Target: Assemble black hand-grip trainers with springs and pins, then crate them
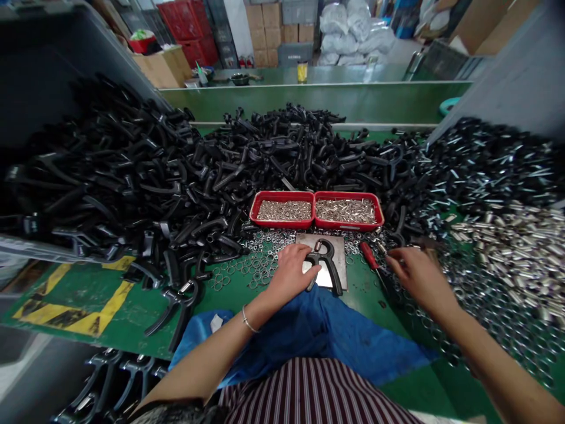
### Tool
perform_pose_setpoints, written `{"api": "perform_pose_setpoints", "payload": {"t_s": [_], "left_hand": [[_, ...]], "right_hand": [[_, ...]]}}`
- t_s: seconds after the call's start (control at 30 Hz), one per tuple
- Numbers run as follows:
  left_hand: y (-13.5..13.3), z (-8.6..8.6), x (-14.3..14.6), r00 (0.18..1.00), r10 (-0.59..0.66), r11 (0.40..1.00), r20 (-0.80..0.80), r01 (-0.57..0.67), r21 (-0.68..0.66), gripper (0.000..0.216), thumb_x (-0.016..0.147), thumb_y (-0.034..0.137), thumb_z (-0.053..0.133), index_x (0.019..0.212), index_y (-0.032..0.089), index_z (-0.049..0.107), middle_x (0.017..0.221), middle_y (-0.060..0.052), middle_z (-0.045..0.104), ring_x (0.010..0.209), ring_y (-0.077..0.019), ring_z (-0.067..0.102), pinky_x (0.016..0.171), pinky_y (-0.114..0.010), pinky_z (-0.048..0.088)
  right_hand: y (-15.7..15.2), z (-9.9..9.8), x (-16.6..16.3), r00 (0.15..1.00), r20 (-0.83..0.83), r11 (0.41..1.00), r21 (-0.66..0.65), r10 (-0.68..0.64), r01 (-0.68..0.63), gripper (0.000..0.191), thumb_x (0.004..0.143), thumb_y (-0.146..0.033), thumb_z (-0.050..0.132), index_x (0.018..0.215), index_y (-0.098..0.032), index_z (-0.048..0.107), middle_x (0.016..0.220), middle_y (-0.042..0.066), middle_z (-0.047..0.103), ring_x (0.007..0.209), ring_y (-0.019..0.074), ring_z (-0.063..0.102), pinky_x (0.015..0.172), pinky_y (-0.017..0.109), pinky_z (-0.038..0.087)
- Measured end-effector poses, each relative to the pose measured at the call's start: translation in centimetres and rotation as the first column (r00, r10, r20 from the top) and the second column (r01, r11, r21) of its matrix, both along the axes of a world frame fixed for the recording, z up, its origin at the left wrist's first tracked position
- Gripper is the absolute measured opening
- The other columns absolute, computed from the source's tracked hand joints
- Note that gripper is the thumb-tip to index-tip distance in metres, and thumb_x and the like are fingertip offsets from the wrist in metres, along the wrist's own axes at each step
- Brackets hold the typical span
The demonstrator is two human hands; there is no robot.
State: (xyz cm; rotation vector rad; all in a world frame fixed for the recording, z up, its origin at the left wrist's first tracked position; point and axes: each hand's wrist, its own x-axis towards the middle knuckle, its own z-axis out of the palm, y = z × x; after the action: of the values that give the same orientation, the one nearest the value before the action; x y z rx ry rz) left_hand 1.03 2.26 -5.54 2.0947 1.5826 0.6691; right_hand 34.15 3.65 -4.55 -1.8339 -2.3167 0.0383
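Note:
My left hand (291, 268) is closed on a black hand grip exerciser (329, 259), its two legs spread and a silver spring-like piece near its top. The exerciser rests over a metal plate (343, 274) on the bench. Over the small parts to the right, my right hand (417, 274) has thumb and forefinger drawn together. A small silver cylindrical piece (381, 247) lies at or just beyond those fingertips; whether they grip it is unclear. Close by are a red-handled screwdriver (369, 255) and a dark tool head (426, 242), partly hidden behind the hand.
Two red trays (282, 224) (348, 226) of small metal parts stand behind the plate. Black handles (273, 147) are heaped across the back and left. Metal rings (260, 268), silver cylinders (521, 247) and bolts (494, 153) spread around. Another exerciser (180, 303) lies front left.

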Motion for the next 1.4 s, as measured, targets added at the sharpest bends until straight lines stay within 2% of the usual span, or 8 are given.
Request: {"api": "perform_pose_setpoints", "payload": {"t_s": [0.23, 0.4, 0.53, 0.63, 0.83, 1.1, 1.3, 1.4], "left_hand": [[1.2, 1.2, -0.2, 0.989, -0.116, 0.991, -0.095, 0.109, -0.075, 0.043, 0.085, 0.043, 0.068, 0.122, 0.022, 0.062, 0.122, -0.007, 0.061, 0.116, -0.0272, 0.051, 0.103, -0.043, 0.038], [1.3, 1.5, -0.4, 0.987, -0.127, 0.988, -0.103, 0.116, -0.102, 0.04, 0.086, 0.044, 0.067, 0.119, 0.022, 0.062, 0.123, -0.006, 0.061, 0.115, -0.0273, 0.051, 0.102, -0.042, 0.038], [1.3, 1.3, -0.2, 0.987, -0.121, 0.987, -0.108, 0.108, -0.117, 0.039, 0.086, 0.043, 0.067, 0.119, 0.022, 0.061, 0.123, -0.006, 0.06, 0.116, -0.0277, 0.05, 0.101, -0.042, 0.037], [1.4, 1.3, -0.2, 0.988, -0.12, 0.986, -0.102, 0.107, -0.128, 0.039, 0.086, 0.043, 0.067, 0.118, 0.022, 0.061, 0.121, -0.006, 0.06, 0.116, -0.0274, 0.05, 0.1, -0.042, 0.037], [1.7, 1.4, -0.3, 0.988, -0.114, 0.982, -0.099, 0.097, -0.159, 0.041, 0.084, 0.043, 0.068, 0.118, 0.021, 0.06, 0.12, -0.007, 0.06, 0.114, -0.0278, 0.05, 0.099, -0.042, 0.037], [1.8, 1.1, -0.3, 0.989, -0.112, 0.982, -0.101, 0.094, -0.164, 0.041, 0.084, 0.043, 0.069, 0.118, 0.021, 0.059, 0.119, -0.006, 0.06, 0.112, -0.027, 0.05, 0.099, -0.042, 0.036], [1.6, 1.1, -0.2, 0.986, -0.108, 0.98, -0.131, 0.083, -0.181, 0.041, 0.086, 0.046, 0.065, 0.118, 0.023, 0.06, 0.118, -0.007, 0.058, 0.112, -0.0272, 0.05, 0.097, -0.041, 0.037], [1.5, 1.4, 0.0, 0.982, -0.107, 0.982, -0.156, 0.08, -0.173, 0.042, 0.086, 0.048, 0.064, 0.118, 0.022, 0.06, 0.118, -0.007, 0.058, 0.112, -0.0274, 0.05, 0.096, -0.041, 0.037]], "right_hand": [[1.1, 0.8, -5.3, 0.969, 0.247, 0.988, -0.147, 0.0, 0.037, 0.031, 0.099, -0.045, 0.043, 0.097, -0.019, 0.058, 0.096, 0.01, 0.067, 0.069, 0.0223, 0.065, 0.048, 0.028, 0.031], [2.9, 3.2, -4.2, 0.992, -0.126, 0.998, -0.056, -0.015, 0.008, 0.031, 0.095, -0.05, 0.049, 0.1, -0.02, 0.057, 0.084, 0.009, 0.069, 0.068, 0.0249, 0.066, 0.055, 0.032, 0.042], [3.4, 3.3, -7.6, 0.609, -0.782, 0.98, -0.196, -0.131, -0.041, 0.033, 0.092, -0.057, 0.054, 0.096, -0.024, 0.051, 0.08, 0.006, 0.07, 0.065, 0.0238, 0.068, 0.061, 0.038, 0.054], [2.9, 2.0, -11.2, 0.327, -0.92, 0.956, -0.267, -0.216, -0.121, 0.034, 0.09, -0.059, 0.056, 0.098, -0.026, 0.049, 0.085, 0.006, 0.071, 0.066, 0.0232, 0.07, 0.059, 0.038, 0.059], [2.5, -0.5, -13.9, 0.234, -0.932, 0.942, -0.311, -0.277, -0.123, 0.036, 0.088, -0.057, 0.06, 0.101, -0.026, 0.046, 0.085, 0.005, 0.073, 0.064, 0.0223, 0.071, 0.056, 0.036, 0.061], [2.5, -1.0, -14.0, 0.319, -0.909, 0.94, -0.319, -0.267, -0.12, 0.036, 0.09, -0.058, 0.056, 0.101, -0.026, 0.045, 0.085, 0.005, 0.073, 0.065, 0.0242, 0.071, 0.059, 0.04, 0.061], [1.7, -0.3, -14.6, 0.779, -0.626, 0.992, -0.116, -0.032, -0.053, 0.039, 0.091, -0.061, 0.05, 0.098, -0.023, 0.049, 0.086, 0.012, 0.069, 0.073, 0.0303, 0.07, 0.066, 0.041, 0.054], [2.6, 0.0, -14.9, 0.83, -0.554, 0.987, -0.084, 0.067, -0.136, 0.037, 0.093, -0.059, 0.046, 0.097, -0.022, 0.05, 0.084, 0.011, 0.066, 0.07, 0.0276, 0.066, 0.063, 0.038, 0.05]]}}
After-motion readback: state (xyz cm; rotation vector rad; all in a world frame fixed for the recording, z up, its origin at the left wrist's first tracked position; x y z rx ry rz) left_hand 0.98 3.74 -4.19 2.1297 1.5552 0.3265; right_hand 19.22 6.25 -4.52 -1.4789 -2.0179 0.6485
